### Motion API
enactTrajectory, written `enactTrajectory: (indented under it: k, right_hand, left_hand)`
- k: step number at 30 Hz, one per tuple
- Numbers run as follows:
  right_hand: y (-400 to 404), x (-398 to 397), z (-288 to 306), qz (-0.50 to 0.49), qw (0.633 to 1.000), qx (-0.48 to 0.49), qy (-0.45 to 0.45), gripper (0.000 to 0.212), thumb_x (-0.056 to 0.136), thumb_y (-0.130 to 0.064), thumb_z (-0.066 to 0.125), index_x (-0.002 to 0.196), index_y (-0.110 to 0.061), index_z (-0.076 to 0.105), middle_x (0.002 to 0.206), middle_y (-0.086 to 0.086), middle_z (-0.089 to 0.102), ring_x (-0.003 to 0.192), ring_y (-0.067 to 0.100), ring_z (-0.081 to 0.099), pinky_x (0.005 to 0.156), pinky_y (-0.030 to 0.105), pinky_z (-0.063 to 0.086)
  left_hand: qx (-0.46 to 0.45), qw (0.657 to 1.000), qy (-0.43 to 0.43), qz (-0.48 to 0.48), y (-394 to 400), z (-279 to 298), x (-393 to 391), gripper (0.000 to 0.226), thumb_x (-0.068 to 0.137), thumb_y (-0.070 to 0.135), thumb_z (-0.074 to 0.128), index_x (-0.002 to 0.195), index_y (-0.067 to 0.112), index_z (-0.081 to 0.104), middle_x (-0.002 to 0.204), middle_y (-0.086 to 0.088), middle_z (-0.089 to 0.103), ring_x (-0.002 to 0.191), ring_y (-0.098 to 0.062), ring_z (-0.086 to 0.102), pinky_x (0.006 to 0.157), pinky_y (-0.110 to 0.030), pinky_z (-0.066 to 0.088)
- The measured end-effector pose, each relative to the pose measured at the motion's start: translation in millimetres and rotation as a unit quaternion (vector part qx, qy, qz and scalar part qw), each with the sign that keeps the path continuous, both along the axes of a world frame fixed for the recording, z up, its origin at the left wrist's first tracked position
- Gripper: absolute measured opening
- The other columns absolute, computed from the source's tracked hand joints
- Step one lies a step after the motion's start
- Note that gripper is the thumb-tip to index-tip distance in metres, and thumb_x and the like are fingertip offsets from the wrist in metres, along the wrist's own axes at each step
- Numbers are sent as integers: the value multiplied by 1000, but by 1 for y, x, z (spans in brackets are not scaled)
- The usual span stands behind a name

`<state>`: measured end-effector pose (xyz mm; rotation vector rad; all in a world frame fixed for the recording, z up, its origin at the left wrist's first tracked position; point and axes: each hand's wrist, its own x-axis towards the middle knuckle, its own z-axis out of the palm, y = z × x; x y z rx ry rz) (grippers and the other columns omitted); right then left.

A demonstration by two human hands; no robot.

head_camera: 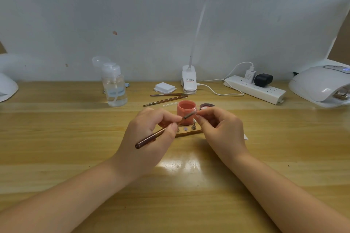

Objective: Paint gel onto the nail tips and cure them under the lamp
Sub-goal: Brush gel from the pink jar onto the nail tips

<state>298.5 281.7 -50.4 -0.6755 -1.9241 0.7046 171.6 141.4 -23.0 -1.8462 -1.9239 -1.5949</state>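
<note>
My left hand (151, 134) grips a brown gel brush (151, 137), its tip pointing up and right toward my right hand. My right hand (220, 128) pinches a small nail tip (198, 112) between thumb and forefinger, right at the brush tip. Behind both hands stands an open pink gel jar (186, 108), with its dark lid (206, 106) lying to its right. Below the jar lies a wooden holder strip (186, 133) with small metal nail stands (194, 125). The white curing lamp (322, 85) sits at the far right of the desk.
A clear pump bottle (114, 85) stands at back left. Two spare brushes (166, 98), a stack of white wipes (164, 88), a clip desk lamp (189, 79) and a power strip (254, 89) with cables line the back. Another white device (6, 87) sits at far left.
</note>
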Motion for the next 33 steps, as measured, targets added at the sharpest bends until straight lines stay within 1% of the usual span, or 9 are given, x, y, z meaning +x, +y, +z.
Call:
enactTrajectory:
  k: [3,8,13,18,21,24,26,30,33]
  right_hand:
    - [-1,0,1,6,1000,-11,7,9,82,-13,74,91,-17,73,75,-7,69,67,7,63,67,33,55]
    - [-3,0,2,26,999,-25,17,9,83,-12,73,89,-18,73,74,-4,69,68,15,65,67,41,55]
    - [-5,0,3,35,999,-27,25,13,83,-13,73,85,-25,70,71,-10,68,66,13,65,66,41,55]
    - [-5,1,3,46,998,-32,28,12,83,-11,73,87,-21,70,73,-5,69,68,14,66,67,39,56]
    - [-7,1,4,54,998,-33,24,16,83,-10,73,86,-25,68,72,-12,69,66,8,66,67,37,57]
    - [-5,1,3,56,997,-40,20,11,83,-11,72,90,-19,71,76,-4,70,70,13,67,69,40,57]
    - [-4,1,2,53,998,-40,21,10,83,-11,73,91,-16,72,77,0,70,71,17,67,70,41,57]
    - [-5,1,3,51,998,-34,25,11,83,-10,73,89,-19,71,75,-2,70,68,14,67,67,39,57]
    - [-4,1,2,51,998,-27,21,9,84,-12,73,91,-18,72,76,-3,70,69,12,66,66,35,56]
  left_hand:
    - [22,999,-16,-19,-4,0,-1,20,79,30,52,82,20,69,75,13,63,80,-8,57,72,-13,39]
    - [19,998,-61,-8,-2,1,2,24,84,40,51,95,28,68,80,10,69,83,-12,61,72,-18,43]
    - [27,996,-77,-26,-5,-2,1,21,79,35,50,82,23,66,75,7,65,78,-14,59,70,-19,44]
    - [28,990,-132,-31,-2,-2,4,13,88,24,55,93,23,66,80,5,69,81,-12,65,70,-15,47]
    - [20,990,-128,-47,-3,-3,3,16,83,28,55,86,19,67,75,3,68,74,-10,63,68,-18,48]
    - [44,987,-149,-41,-4,-2,2,22,81,34,51,86,20,66,73,5,67,72,-8,62,66,-17,48]
    - [47,988,-144,-30,-4,-2,2,17,85,32,55,91,21,67,77,5,68,76,-9,64,68,-15,48]
    - [28,993,-110,-30,-6,-4,4,18,80,34,54,84,23,68,74,3,68,75,-14,61,69,-22,47]
    - [46,993,-105,-37,-7,-2,4,19,81,33,50,86,23,66,75,5,67,75,-12,61,69,-17,46]
